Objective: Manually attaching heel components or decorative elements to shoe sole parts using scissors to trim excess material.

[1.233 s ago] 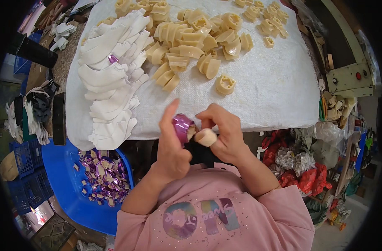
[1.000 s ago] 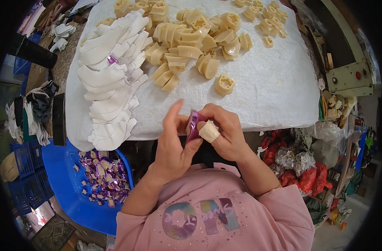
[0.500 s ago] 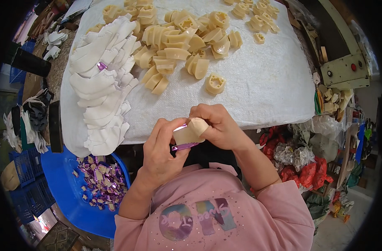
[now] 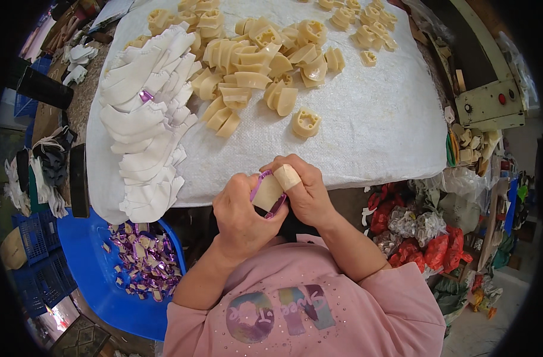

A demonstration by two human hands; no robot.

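Both my hands hold a small block, apparently a shoe heel [image 4: 267, 193], with a flat beige face and a shiny purple covering folded round its edges. My left hand [image 4: 238, 208] grips it from the left, fingers bent behind it and thumb along the lower edge. On its upper right edge press the closed fingers of my right hand [image 4: 310, 196], whose thumb wears a beige finger wrap [image 4: 288, 177]. Just beyond them on the table stands a bare cream plastic heel [image 4: 306, 122] with holes in its top. My hands hide the block's far side.
Cream heels [image 4: 241, 59] are heaped on the white-covered table [image 4: 366, 125]. Overlapping white curved pieces [image 4: 143, 131] lie at its left, a purple scrap [image 4: 146, 96] on them. A blue tub [image 4: 87, 256] at lower left holds several purple-and-beige pieces [image 4: 143, 262]. Red bags [image 4: 435, 247] lie at right.
Both hands have come closer together and slightly lower. The block has turned, so its beige face and purple edges now show more fully. My right thumb has shifted to its upper right edge.
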